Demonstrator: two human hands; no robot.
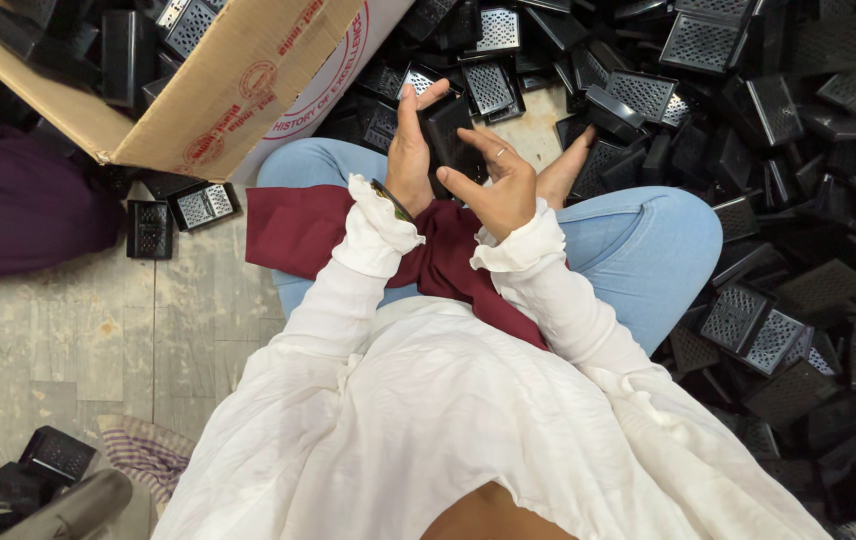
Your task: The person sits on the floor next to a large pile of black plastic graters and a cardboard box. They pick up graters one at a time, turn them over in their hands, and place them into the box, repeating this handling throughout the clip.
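Head view, person seated cross-legged on a pale tiled floor (68, 330).

Heap of black grater boxes (798, 200): spreads ahead of and to the right of the fingertips, many with perforated metal faces up.

Cardboard carton (218, 90): tilted, up and left of the left fingers, holding more black boxes.

Dark red cloth (298, 230): across the lap, below both wrists.

Two loose grater pieces (183, 215): on the floor, well left of the left hand, under the carton's corner.

Black grater box (453, 140): held upright between the two hands, above the lap.

Left hand (411, 150): palm against the box's left side, fingers extended upward and spread, not curled shut; a bangle at the wrist.

Right hand (498, 185): beside the box's right edge, thumb and forefinger apart and pointing toward it, ring on one finger. Whether the fingertips actually press the box: cannot tell.
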